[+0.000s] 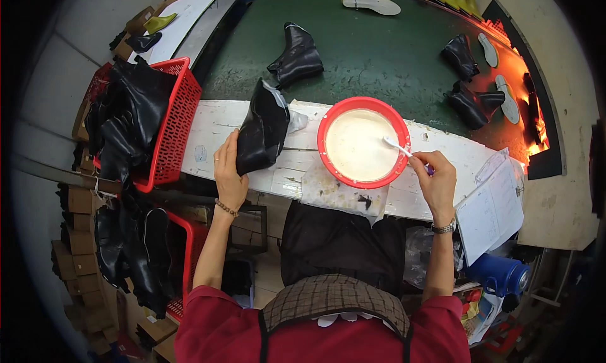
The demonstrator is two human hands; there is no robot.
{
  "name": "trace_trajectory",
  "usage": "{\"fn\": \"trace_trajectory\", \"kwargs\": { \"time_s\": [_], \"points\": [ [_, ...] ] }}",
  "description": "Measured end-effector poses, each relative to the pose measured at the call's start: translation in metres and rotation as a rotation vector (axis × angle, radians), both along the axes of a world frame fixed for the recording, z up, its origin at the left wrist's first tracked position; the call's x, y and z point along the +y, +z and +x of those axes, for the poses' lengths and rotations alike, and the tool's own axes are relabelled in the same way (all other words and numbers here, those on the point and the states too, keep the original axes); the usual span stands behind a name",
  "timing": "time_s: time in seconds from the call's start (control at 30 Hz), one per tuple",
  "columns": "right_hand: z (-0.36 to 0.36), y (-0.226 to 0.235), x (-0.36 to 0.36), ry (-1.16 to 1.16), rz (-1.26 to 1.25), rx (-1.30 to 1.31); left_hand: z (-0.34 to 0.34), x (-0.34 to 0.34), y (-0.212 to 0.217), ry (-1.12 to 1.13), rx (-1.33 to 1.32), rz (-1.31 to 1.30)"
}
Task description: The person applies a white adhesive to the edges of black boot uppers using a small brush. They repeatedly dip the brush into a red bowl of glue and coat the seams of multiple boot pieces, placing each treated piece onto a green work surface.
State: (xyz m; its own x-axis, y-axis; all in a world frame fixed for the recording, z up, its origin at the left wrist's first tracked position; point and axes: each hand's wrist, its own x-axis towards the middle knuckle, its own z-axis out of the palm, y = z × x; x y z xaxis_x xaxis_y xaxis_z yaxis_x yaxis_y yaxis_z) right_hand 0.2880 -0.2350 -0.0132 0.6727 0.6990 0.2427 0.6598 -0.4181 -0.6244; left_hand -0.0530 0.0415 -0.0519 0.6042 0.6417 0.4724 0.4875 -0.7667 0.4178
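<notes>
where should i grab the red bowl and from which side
Probably the bowl's near rim, coming from the person's side: that edge is raised and uncovered, while the brush in the right hand crosses the rim at right.

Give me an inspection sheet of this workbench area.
Surface: white wooden bench, stained, beside a dark green flat belt.
Work items: black leathery boot; round red plastic basin of cream liquid; slim white brush.
Clutter: white paper sheets at right; red perforated plastic basket heaped with black boots at left.
Hands: left hand grips the boot; right hand holds the brush over the basin.
Cables: nothing seen.
Surroundings: orange glow at the belt's right end; brown cardboard boxes at left.
</notes>
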Motion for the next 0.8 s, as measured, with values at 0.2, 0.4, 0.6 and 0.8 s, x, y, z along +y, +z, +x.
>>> {"fn": "trace_trajectory", "kwargs": {
  "time_s": [0.2,0.4,0.6,0.8],
  "points": [
    [-0.034,0.024,0.032,0.156,0.387,0.193,0.032,-0.04,0.04,-0.105,-0.088,0.123],
    [-0.048,0.028,0.05,0.316,0.399,0.259,0.053,-0.064,0.064,-0.198,-0.217,0.088],
    [-0.01,0.021,0.054,0.195,0.518,0.169,0.046,-0.075,0.061,-0.297,-0.331,-0.041],
    [-0.019,0.035,0.057,0.221,0.57,0.092,0.059,-0.072,0.06,-0.225,-0.376,-0.038]
  ]
}}
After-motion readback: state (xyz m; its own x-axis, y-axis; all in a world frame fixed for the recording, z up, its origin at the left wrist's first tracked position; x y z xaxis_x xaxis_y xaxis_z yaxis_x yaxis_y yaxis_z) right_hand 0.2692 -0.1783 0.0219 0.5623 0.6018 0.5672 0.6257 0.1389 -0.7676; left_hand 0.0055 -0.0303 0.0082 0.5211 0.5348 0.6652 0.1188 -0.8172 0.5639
